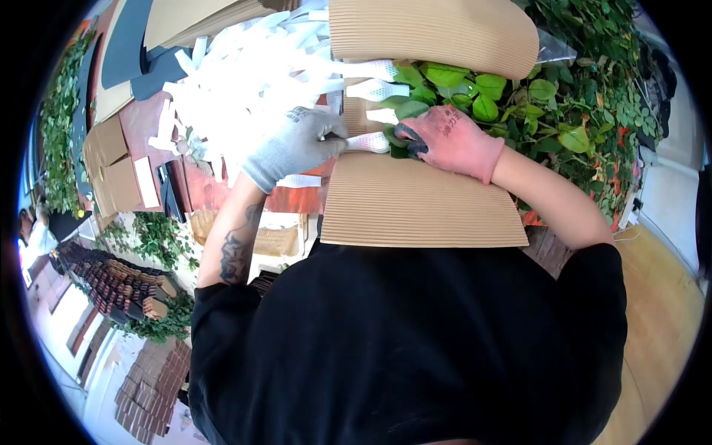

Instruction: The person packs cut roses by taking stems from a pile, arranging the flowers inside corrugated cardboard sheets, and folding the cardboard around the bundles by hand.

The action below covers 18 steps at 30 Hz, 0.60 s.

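A sheet of corrugated brown cardboard [423,204] lies in front of my body, its far part [430,30] rising beyond the leaves. Across its middle are flowers in white mesh sleeves [377,90], with green leaves [486,96] to the right. My left hand [300,144], in a grey glove, pinches the end of the nearest mesh sleeve [368,142]. My right hand [452,141], in a pink glove with dark fingertips, is closed around the stem and leaves just right of that sleeve; its grip is partly hidden.
Many loose white mesh sleeves [230,89] are heaped at the left. Beyond them lie dark sheets [126,52] and a folded brown carton [111,167]. Dense foliage [612,96] covers the right side. A person [41,233] is at the far left.
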Tool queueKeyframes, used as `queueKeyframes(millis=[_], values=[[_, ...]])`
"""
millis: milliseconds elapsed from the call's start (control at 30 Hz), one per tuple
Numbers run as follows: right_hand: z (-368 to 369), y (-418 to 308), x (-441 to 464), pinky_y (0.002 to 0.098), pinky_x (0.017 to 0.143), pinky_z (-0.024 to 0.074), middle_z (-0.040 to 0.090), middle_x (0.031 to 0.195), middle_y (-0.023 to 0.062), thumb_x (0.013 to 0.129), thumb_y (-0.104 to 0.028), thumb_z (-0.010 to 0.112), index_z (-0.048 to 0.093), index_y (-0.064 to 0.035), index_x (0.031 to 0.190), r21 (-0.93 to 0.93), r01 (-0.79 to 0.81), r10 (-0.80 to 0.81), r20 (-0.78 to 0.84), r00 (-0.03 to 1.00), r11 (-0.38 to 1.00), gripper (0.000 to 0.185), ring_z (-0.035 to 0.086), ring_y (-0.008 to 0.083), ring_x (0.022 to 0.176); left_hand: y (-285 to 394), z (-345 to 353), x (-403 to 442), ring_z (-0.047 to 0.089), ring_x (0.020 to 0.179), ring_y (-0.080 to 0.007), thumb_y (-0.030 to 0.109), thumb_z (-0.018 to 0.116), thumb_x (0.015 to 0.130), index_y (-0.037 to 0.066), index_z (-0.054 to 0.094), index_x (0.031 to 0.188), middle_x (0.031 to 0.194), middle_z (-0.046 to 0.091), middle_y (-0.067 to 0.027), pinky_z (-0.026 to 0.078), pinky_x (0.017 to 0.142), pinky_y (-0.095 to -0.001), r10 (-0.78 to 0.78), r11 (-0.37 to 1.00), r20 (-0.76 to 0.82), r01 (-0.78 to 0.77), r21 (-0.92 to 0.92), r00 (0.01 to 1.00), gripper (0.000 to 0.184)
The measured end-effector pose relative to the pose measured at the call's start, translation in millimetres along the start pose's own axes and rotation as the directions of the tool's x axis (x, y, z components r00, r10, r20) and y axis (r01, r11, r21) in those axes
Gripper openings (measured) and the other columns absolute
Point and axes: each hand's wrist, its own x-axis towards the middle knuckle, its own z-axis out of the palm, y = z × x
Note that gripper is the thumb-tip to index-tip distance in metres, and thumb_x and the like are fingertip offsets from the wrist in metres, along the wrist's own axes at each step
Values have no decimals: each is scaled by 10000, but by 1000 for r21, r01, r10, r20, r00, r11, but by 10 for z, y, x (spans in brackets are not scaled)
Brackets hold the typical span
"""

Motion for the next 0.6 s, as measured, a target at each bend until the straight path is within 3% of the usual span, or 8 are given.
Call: queueKeyframes(millis=[33,100,133,267,333,500,567,600], values=[[-3,5,7,405,794,462,610,884,138,752,-163,581,548,-89,1005,6,-5,5,-3,1000,1000,266,586,295,884,-10,-32,-18,605,747,-282,158,635,766,64,633,823,784,623,-124,469,679,-360,0,1000,8,0,3,1000,109],[-44,-4,50,401,796,463,607,894,134,754,-155,571,547,-98,1004,20,-82,78,181,981,996,257,584,301,887,-48,-109,-53,611,670,-250,89,627,745,36,644,786,733,624,-106,467,618,-334,117,957,-167,-66,283,979,69],[-34,-1,44,401,796,463,607,894,134,754,-155,571,547,-98,1004,20,-81,76,177,981,997,257,584,301,887,-73,-166,-80,610,677,-277,89,620,737,36,645,798,730,622,-109,469,633,-351,-1,937,-169,60,344,986,84],[-82,-19,93,398,810,462,609,913,140,755,-144,562,550,-97,1016,6,-87,83,215,973,996,265,580,314,898,146,-72,-70,613,747,-279,145,615,761,50,630,884,788,623,-101,470,686,-364,161,940,-252,-71,332,954,156],[-92,-39,105,397,815,461,609,920,144,755,-142,560,550,-89,1023,-5,-118,114,279,954,993,274,577,318,906,100,107,34,602,758,-290,170,607,781,55,617,870,803,617,-107,460,688,-379,89,953,-118,-50,300,989,146],[42,62,-20,407,875,419,596,990,142,755,-177,598,510,-80,1139,-24,-21,23,90,996,999,406,536,314,961,-47,54,-38,586,755,-305,171,594,794,52,612,851,774,600,-118,451,682,-389,134,953,-69,-109,282,989,132],[-18,32,0,406,875,419,592,1003,143,758,-176,599,502,-70,1152,-12,-48,49,137,989,999,419,533,315,966,-142,-152,-113,596,792,-294,137,584,796,50,627,871,815,623,-113,453,703,-389,-110,871,-112,150,467,988,123],[-40,17,16,405,874,418,589,1016,143,761,-176,601,494,-60,1164,-3,-65,64,190,980,998,432,530,315,971,-94,-176,-122,596,792,-294,137,584,796,50,627,871,815,623,-113,453,703,-389,-111,870,-111,151,470,988,123]])
